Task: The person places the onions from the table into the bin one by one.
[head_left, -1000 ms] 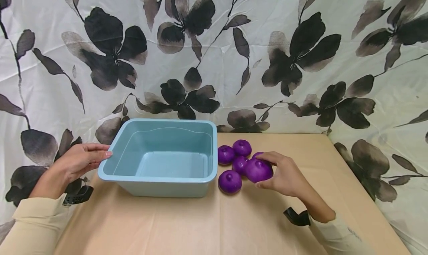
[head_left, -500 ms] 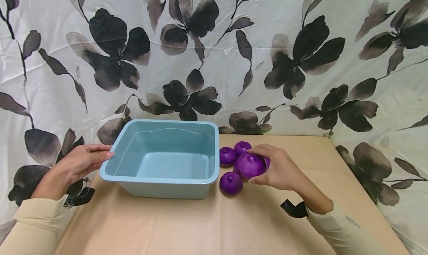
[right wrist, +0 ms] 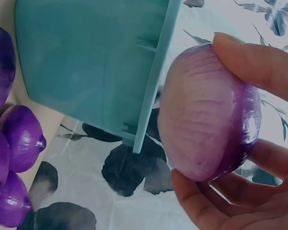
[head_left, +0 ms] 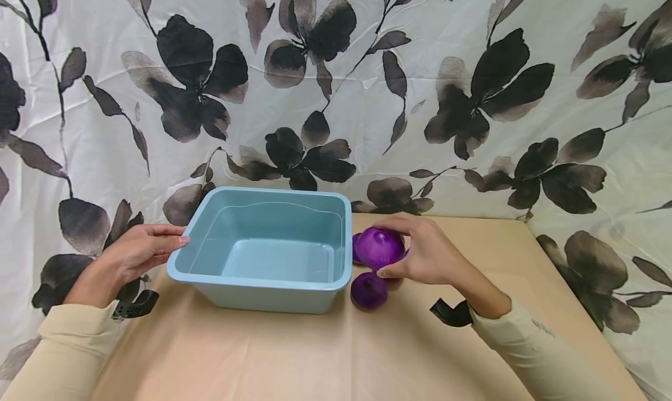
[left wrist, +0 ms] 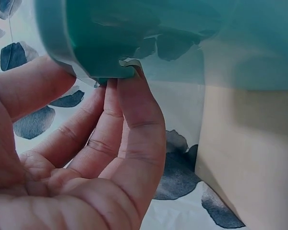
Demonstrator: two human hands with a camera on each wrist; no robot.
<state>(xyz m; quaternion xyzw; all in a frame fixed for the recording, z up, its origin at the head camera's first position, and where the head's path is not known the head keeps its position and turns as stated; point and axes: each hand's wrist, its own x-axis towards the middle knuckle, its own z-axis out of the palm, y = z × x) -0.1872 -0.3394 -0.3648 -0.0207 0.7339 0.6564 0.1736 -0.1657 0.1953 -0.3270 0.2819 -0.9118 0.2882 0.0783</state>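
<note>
My left hand [head_left: 139, 253] pinches the left rim of a light blue plastic tub [head_left: 262, 296]; in the left wrist view its thumb and fingertips meet at the rim's edge. The tub's inside is bare. Just right of the tub, my right hand [head_left: 427, 250] grips a shiny purple onion [head_left: 380, 248] between thumb and fingers, lifted above the others. In the right wrist view this held onion [right wrist: 209, 112] shows a paler pinkish side and hangs apart from the tub wall [right wrist: 91, 62]. Another purple onion [head_left: 369, 290] lies on the table below it.
Several more purple onions [right wrist: 21, 138] sit close together beside the tub, mostly hidden by my right hand in the head view. A tan tabletop [head_left: 294, 354] lies under everything. White cloth with dark flowers [head_left: 388, 115] hangs behind and at the sides.
My right hand has raised the onion off the cluster and brought it left, towards the tub's right rim. The left hand keeps its hold on the tub. The head view has shifted slightly.
</note>
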